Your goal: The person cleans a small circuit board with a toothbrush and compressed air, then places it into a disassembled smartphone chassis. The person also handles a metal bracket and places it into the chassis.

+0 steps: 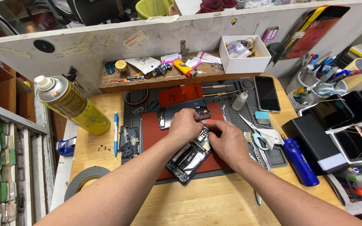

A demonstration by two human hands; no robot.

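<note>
A wooden workbench [197, 205] is covered in the middle by a red repair mat [152, 129]. A yellow spray can [74, 105] is laid tilted at the far left, a black power bank [315, 144] at the right. An opened phone [188, 158], internals exposed, is laid diagonally on the mat, near the bench's front edge. Its top end is gripped by both hands: the left hand [184, 124] is curled over the upper edge, fingers closed on it; the right hand [230, 142] is pinched shut against the same end, fingertips meeting the left's. What sits between the fingertips cannot be told. Scissors [254, 132] are lying just beside the right hand. A blue pen [116, 133] is left of the mat.
</note>
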